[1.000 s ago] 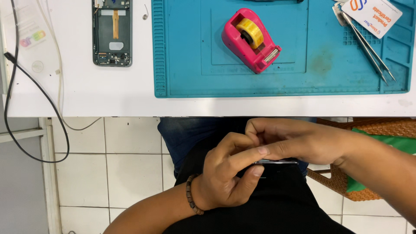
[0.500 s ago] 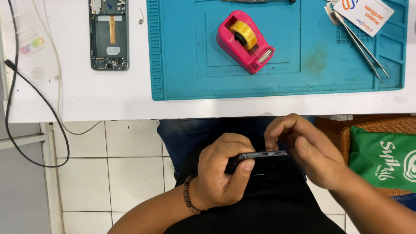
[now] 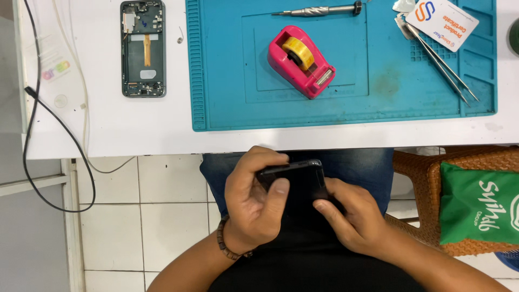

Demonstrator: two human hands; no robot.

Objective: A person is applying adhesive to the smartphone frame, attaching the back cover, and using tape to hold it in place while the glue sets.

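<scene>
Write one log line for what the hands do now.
left hand: holds dark phone | right hand: touches phone | place: lap, below white table

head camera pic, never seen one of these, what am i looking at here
The camera sits on a person's head and looks down at their own two bare hands, held over their lap. The left hand and right hand together hold a dark phone. Above is a white table with a blue mat. On the mat lie a pink tape dispenser, a screwdriver, tweezers and a card. Left of the mat lies an opened phone.
</scene>
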